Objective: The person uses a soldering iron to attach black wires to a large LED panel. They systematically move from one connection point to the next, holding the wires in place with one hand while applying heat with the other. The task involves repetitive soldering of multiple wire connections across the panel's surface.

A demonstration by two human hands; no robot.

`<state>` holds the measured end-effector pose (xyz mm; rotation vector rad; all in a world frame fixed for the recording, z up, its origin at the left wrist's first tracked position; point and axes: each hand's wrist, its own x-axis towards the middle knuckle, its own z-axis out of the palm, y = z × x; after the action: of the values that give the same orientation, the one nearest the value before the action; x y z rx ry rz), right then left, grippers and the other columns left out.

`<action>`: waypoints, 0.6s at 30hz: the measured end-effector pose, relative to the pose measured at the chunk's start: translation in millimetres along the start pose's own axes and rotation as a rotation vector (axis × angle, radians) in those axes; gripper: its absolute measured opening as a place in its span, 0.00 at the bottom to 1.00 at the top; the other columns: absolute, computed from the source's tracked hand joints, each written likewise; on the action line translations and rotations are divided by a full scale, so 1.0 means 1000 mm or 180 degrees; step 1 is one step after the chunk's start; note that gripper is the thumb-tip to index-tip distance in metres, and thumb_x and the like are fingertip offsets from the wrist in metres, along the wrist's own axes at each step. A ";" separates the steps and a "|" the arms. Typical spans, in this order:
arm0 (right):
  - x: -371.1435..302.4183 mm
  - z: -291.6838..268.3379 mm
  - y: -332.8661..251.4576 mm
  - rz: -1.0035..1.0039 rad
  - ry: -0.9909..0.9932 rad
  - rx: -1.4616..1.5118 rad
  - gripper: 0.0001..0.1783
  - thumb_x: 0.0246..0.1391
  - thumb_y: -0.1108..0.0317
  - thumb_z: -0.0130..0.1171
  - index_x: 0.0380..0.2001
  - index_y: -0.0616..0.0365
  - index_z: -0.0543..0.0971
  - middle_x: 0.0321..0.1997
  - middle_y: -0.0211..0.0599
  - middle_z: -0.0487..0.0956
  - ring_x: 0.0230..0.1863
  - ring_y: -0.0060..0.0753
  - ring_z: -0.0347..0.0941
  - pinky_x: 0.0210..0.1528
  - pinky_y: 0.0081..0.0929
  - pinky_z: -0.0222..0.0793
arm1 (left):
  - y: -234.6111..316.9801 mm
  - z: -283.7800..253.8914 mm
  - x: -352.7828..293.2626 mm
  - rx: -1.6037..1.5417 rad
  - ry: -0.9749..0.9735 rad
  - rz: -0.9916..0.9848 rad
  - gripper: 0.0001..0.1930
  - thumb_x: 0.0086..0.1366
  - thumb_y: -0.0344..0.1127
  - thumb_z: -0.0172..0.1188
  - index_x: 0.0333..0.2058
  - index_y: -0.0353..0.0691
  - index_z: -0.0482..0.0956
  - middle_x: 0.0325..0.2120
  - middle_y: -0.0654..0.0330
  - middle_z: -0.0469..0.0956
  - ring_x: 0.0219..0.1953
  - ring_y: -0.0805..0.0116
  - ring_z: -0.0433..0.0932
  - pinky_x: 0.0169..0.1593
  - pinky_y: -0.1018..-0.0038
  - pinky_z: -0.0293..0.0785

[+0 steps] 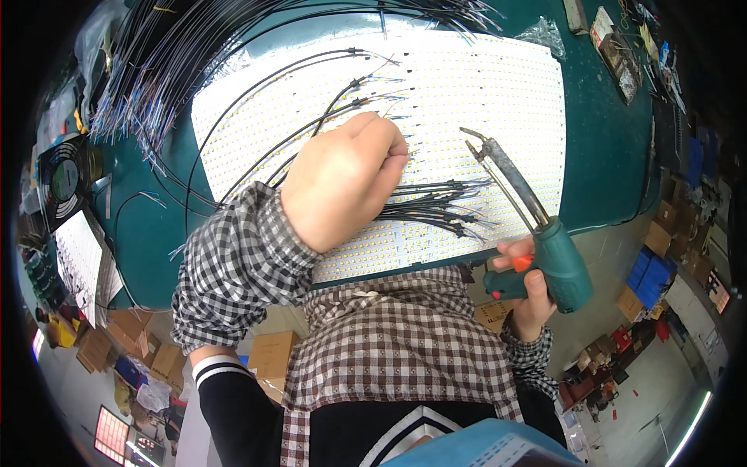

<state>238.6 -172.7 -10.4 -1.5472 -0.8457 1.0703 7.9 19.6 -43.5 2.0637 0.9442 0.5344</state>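
Note:
A large white LED board with rows of small yellowish chips lies on the green table. My left hand is over its middle, fingers curled closed; what they pinch is hidden beneath the hand. Several black cables with thin stripped wire ends reach across the board above that hand. A bundle of more black cables lies just right of it, ends pointing right. At the board's lower right edge, my right hand grips a green soldering gun with an orange trigger. Its bent metal tip hangs over the board.
A thick heap of black cables with bared ends covers the table's far left. A small black fan stands at the left edge. At the far right lies a dark metal block. Cardboard boxes sit below the table.

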 end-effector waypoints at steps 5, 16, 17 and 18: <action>-0.004 0.000 -0.005 0.0226 -0.0159 0.0000 0.27 0.61 0.54 0.60 0.49 0.72 0.75 0.42 0.46 0.79 0.41 0.40 0.81 0.47 0.38 0.81 | 0.004 0.011 -0.002 0.0252 0.0276 -0.0071 0.06 0.58 0.23 0.64 0.32 0.37 0.76 0.28 0.57 0.78 0.27 0.60 0.80 0.31 0.70 0.76; -0.014 -0.009 0.007 0.0258 -0.0308 -0.0252 0.23 0.50 0.69 0.74 0.47 0.69 0.78 0.38 0.40 0.84 0.41 0.34 0.82 0.47 0.30 0.78 | 0.005 0.016 -0.003 0.0283 0.0387 -0.0094 0.06 0.58 0.25 0.64 0.32 0.37 0.75 0.27 0.57 0.77 0.26 0.62 0.80 0.30 0.69 0.77; -0.015 -0.010 0.008 0.0267 -0.0296 -0.0346 0.24 0.50 0.69 0.74 0.48 0.68 0.79 0.38 0.40 0.85 0.41 0.33 0.82 0.47 0.30 0.78 | 0.004 0.017 -0.002 0.0236 0.0463 -0.0063 0.06 0.57 0.25 0.64 0.31 0.38 0.74 0.26 0.56 0.76 0.25 0.58 0.79 0.29 0.66 0.76; -0.016 -0.011 0.009 0.0276 -0.0284 -0.0441 0.25 0.49 0.69 0.75 0.48 0.68 0.79 0.38 0.39 0.85 0.41 0.33 0.83 0.47 0.30 0.78 | 0.003 0.018 -0.002 0.0190 0.0539 -0.0032 0.06 0.56 0.26 0.63 0.30 0.40 0.74 0.25 0.55 0.75 0.24 0.54 0.78 0.27 0.64 0.75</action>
<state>242.8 -192.8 -15.2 -1.6742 -0.9375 1.1713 19.8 8.2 -51.7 2.0905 1.0795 0.6917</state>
